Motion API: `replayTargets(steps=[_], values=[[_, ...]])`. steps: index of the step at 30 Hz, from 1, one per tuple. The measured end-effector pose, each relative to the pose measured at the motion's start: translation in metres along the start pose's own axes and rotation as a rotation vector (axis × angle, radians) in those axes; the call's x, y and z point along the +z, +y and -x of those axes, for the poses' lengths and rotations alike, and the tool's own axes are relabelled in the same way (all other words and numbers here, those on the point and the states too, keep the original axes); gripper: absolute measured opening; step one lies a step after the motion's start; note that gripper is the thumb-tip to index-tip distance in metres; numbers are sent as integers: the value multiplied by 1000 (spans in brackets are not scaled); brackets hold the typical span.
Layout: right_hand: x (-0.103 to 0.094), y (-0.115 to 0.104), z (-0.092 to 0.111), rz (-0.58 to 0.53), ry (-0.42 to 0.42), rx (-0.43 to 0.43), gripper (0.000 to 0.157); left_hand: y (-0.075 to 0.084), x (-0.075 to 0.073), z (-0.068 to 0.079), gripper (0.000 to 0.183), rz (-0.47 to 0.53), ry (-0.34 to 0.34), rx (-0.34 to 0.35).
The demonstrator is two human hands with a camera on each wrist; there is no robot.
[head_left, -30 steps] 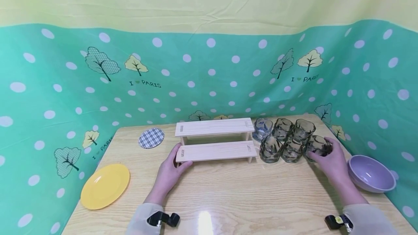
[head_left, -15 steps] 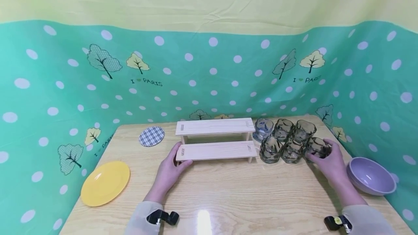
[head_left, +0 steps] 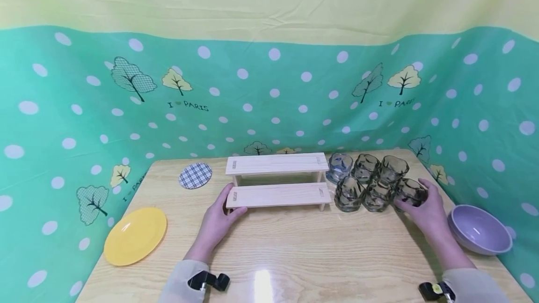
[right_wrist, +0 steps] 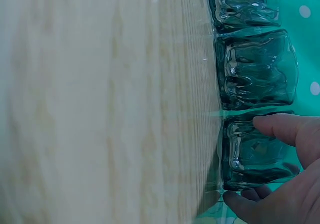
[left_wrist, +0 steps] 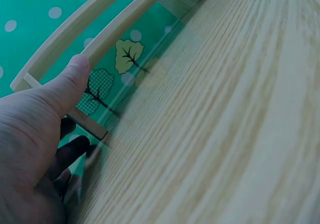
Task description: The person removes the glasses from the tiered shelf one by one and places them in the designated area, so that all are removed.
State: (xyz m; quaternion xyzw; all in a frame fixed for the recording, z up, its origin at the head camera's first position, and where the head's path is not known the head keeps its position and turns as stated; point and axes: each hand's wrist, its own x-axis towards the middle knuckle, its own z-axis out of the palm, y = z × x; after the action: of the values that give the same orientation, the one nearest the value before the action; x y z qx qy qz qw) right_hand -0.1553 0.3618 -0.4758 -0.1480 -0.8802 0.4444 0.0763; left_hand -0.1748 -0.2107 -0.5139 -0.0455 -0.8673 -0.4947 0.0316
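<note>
A two-tier pale wooden shelf (head_left: 278,195) stands in the middle of the table. At the left end of its lower tier my left hand (head_left: 214,226) holds on, thumb along the front edge and fingers round the side. The left wrist view has the thumb against the shelf board (left_wrist: 112,33), fingers near its leg. My right hand (head_left: 430,212) grips the front right smoky drinking glass (head_left: 410,191), thumb on the left side, fingers round the right. That glass (right_wrist: 260,151) sits upright on the table. Several other glasses (head_left: 376,195) stand close beside it in two rows, one bluish (head_left: 338,166).
A purple bowl (head_left: 477,228) sits at the right edge, close to my right forearm. Left of the shelf lie a checked round coaster (head_left: 195,175) and, nearer, a yellow plate (head_left: 135,236). A green dotted cloth (head_left: 273,92) hangs behind the table (head_left: 320,251) and at both sides.
</note>
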Motion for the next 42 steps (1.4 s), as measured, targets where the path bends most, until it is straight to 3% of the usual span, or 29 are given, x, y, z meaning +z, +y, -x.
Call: replayTargets(steps=[12,19,27,32,42], values=[[0,-8,9,43,22,-47,116,-1,-6,0,93,-35,-1,19],[3,-17,11,96,19,-119,116,-4,-11,2,95,-67,12,58],[2,-35,19,161,21,-165,110,0,-17,8,97,-197,24,116],[5,-53,29,172,23,-249,105,7,-23,15,94,-321,45,170],[27,-92,52,233,20,-433,104,35,-27,30,89,-628,77,362]])
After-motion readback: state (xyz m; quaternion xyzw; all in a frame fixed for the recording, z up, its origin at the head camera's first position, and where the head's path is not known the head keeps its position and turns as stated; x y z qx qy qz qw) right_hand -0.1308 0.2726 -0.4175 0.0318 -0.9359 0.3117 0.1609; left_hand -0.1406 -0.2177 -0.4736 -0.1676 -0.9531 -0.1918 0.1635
